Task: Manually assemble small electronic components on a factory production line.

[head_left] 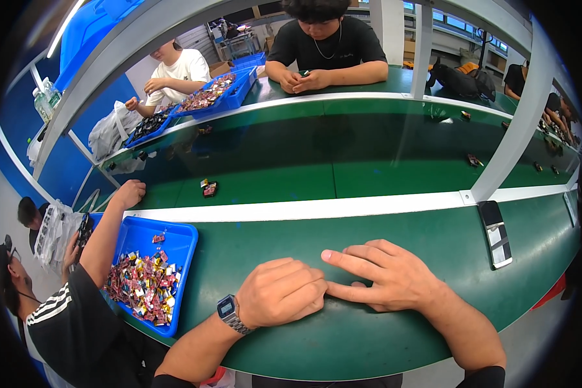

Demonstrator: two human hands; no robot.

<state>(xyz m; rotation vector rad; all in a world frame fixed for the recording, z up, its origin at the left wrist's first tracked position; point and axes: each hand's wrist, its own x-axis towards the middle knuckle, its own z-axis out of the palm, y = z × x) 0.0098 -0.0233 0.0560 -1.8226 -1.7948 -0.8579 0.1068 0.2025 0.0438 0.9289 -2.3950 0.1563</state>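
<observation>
Over the green worktop (pixel 258 246), my left hand (pixel 281 294) is closed, its fingers curled; a metal-banded wristwatch (pixel 229 307) sits on that wrist. What its fingers hold, if anything, is hidden. From the right comes my right hand (pixel 388 275), palm down and open, fingers spread and pointing left. One of its lower digits reaches the knuckles of the left hand and touches there. To the left of my hands stands a blue tray (pixel 189 252) heaped with small pink, yellow and white parts (pixel 145 284).
A phone (pixel 496 234) lies at the right. Beyond a white rail (pixel 304 208) runs a dark green belt (pixel 381 174) bearing a small part cluster (pixel 209 188). A co-worker's arm (pixel 107 233) crosses at left; others sit opposite near blue trays (pixel 239 94). A metal post (pixel 514 139) rises at right.
</observation>
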